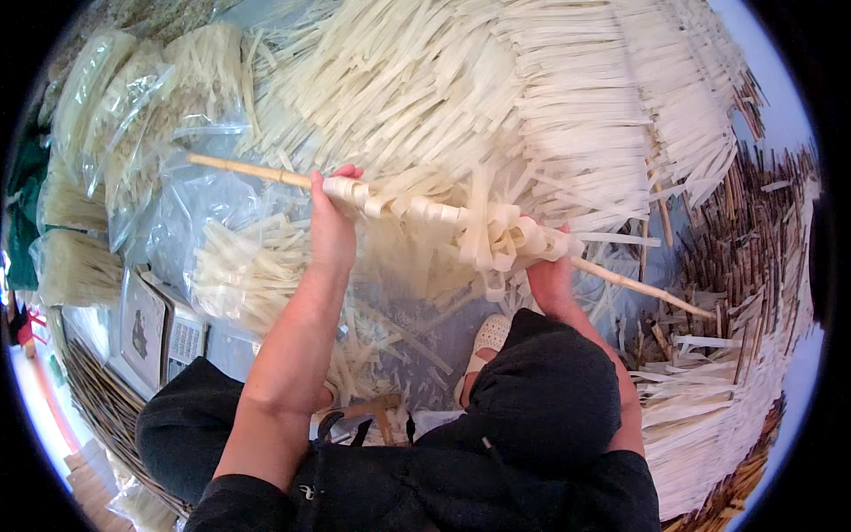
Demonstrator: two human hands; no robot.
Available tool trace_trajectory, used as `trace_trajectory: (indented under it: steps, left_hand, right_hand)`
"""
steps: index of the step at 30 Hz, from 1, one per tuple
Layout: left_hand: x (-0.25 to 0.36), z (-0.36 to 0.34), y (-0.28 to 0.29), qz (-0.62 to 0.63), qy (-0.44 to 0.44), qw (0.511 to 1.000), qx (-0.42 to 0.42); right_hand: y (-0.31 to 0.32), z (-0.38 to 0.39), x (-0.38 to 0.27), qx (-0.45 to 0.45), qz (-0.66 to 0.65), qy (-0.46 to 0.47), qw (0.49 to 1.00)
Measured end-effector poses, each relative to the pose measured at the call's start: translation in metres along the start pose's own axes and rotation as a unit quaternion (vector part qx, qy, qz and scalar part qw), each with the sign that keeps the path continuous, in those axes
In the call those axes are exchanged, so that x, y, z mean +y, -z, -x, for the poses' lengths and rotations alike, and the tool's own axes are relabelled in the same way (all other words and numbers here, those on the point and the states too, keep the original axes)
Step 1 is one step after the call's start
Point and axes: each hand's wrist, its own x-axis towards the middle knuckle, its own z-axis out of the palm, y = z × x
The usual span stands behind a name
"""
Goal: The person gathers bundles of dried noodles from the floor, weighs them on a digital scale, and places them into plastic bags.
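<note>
A thin bamboo stick (640, 285) slants across in front of me, its left end higher than its right. Pale, flat, ribbon-like strips (493, 238) are looped and curled along its middle, with several ends hanging down. Near the left end of the curls, my left hand (334, 226) is closed round the stick, thumb on the near side and fingertips showing beyond. At the right end of the curls my right hand (550, 277) grips the stick from below. Loops of strip partly hide its fingers.
Wide rows of pale strips (567, 97) cover the floor ahead and right. Dark thin sticks (753, 230) lie thickly at far right. Plastic-bagged strip bundles (115, 115) stand at upper left, and a loose pile (248, 266) lies below. A calculator (186, 339) rests by my left knee.
</note>
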Motion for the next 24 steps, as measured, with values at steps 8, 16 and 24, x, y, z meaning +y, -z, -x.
trace_trajectory:
  steps: [8,16,24]
  left_hand:
    - [0.058,0.02,0.011,-0.222,-0.214,0.934,-0.181]
    - [0.002,-0.064,0.067,-0.553,0.045,0.828,0.086]
    - [-0.043,-0.065,0.087,-0.629,-0.011,0.775,-0.056]
  right_hand:
    - [-0.016,0.015,-0.045,-0.035,-0.112,-0.093,0.989]
    - [0.015,-0.053,0.04,-0.054,-0.007,-0.311,0.949]
    - [0.075,-0.041,0.028,0.088,0.636,-0.039,0.766]
